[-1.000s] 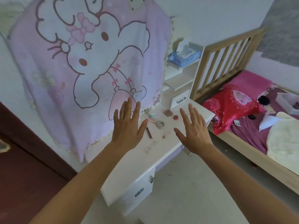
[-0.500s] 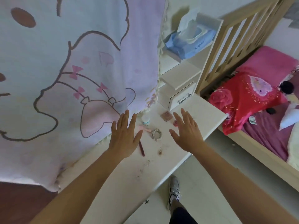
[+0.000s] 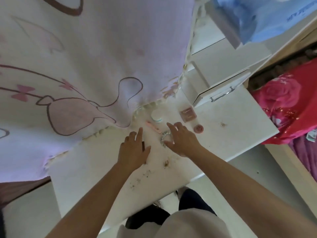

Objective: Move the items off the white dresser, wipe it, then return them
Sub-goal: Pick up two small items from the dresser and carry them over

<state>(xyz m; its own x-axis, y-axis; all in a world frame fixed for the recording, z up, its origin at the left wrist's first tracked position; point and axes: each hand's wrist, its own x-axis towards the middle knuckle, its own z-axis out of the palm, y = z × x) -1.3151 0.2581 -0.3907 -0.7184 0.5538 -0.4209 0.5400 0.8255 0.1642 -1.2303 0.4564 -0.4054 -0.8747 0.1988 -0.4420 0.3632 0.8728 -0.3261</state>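
The white dresser lies right below me, its top speckled with brown crumbs. On it sit a small white jar, a pink stick, a square pink compact, a round red lid and a pale scrunchie. My left hand hovers flat over a dark pencil, which it mostly hides. My right hand is spread over the scrunchie, partly covering it. Neither hand holds anything.
A pink cartoon blanket hangs over the dresser's back edge. A white drawer unit stands at the back right, with a blue wipes pack above it. A bed with red bedding lies to the right.
I have stepped closer and now look straight down on the dresser. Both hands have dropped toward the items, the right one over the scrunchie, the left over the pencil.
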